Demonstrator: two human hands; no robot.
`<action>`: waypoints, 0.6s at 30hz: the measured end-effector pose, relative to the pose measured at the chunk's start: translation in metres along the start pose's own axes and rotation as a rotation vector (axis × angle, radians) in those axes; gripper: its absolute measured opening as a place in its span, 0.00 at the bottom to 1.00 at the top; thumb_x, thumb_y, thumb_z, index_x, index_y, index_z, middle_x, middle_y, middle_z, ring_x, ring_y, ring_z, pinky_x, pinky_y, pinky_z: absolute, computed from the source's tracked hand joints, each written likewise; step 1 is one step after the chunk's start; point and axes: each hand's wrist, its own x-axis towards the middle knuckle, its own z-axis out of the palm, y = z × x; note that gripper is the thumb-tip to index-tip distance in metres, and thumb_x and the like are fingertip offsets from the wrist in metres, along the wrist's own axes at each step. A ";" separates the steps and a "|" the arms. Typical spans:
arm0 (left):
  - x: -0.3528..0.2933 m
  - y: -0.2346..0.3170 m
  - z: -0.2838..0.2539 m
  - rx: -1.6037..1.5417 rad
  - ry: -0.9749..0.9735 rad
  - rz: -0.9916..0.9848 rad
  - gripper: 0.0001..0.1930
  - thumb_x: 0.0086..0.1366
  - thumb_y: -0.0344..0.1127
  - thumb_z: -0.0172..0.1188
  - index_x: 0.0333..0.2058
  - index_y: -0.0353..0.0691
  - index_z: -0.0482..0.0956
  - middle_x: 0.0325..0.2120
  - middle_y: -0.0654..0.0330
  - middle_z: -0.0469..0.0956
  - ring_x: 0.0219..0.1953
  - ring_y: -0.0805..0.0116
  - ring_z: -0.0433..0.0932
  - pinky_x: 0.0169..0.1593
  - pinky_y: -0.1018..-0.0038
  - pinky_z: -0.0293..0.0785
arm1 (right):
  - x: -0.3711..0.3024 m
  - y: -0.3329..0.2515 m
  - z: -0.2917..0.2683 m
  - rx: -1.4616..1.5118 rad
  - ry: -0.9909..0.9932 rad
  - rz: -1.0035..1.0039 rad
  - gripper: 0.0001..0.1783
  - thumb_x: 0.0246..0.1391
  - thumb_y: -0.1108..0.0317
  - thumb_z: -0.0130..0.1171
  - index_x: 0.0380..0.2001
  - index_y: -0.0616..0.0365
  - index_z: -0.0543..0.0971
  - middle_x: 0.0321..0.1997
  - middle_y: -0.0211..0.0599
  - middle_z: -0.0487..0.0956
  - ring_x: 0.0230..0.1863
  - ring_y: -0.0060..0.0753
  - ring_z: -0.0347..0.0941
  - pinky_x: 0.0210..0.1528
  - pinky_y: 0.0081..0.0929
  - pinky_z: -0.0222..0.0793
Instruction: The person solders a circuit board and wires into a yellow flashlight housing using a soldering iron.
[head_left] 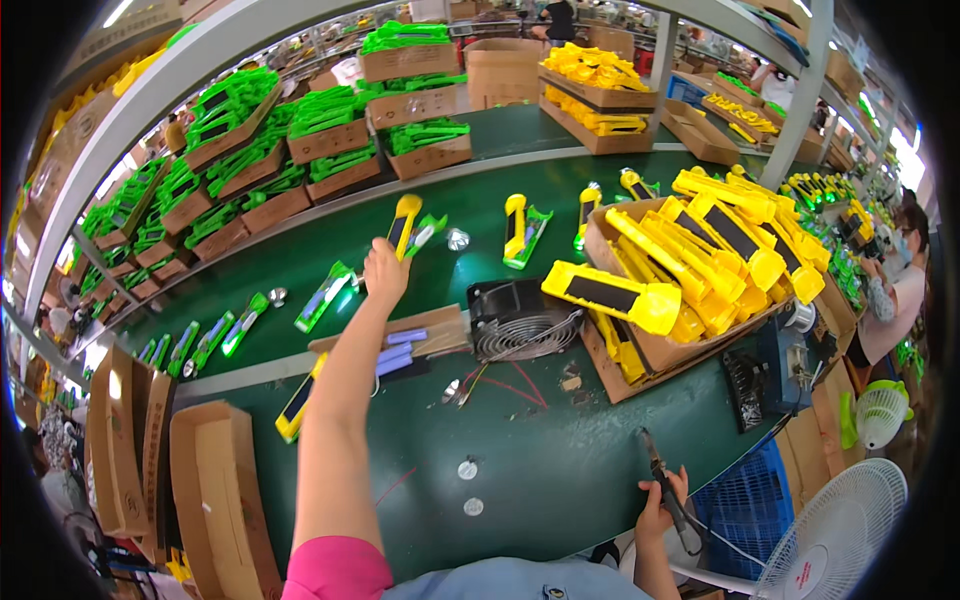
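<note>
Reaching out over the belt, my left hand [385, 272] is closed on the lower end of a yellow plastic lamp housing [404, 222] with a dark panel. Just right of it a green housing [428, 236] lies on the belt, beside a small round silvery reflector [458, 239]. My right hand [660, 502], low at the bench's right side, is wrapped round a soldering iron [655, 462] whose tip points up and away. Partly behind my left forearm lies another yellow housing [293, 408]. Purple-blue cylindrical cells [398, 345] rest on cardboard near that forearm.
A cardboard box heaped with yellow housings [715, 240] stands at right. A black fan and wire coil [525, 320] sit mid-bench. Green and yellow housing pairs [525, 232] line the belt. An open carton [220, 490] stands left; a white fan [830, 540] is at lower right.
</note>
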 end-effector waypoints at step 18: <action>0.004 -0.190 -0.031 0.321 -0.523 -0.121 0.30 0.45 0.25 0.52 0.51 0.30 0.58 0.46 0.39 0.67 0.49 0.43 0.67 0.53 0.61 0.64 | 0.010 -0.023 -0.017 -0.039 -0.078 -0.078 0.09 0.44 0.76 0.57 0.32 0.58 0.72 0.22 0.28 0.80 0.25 0.28 0.72 0.57 0.44 0.52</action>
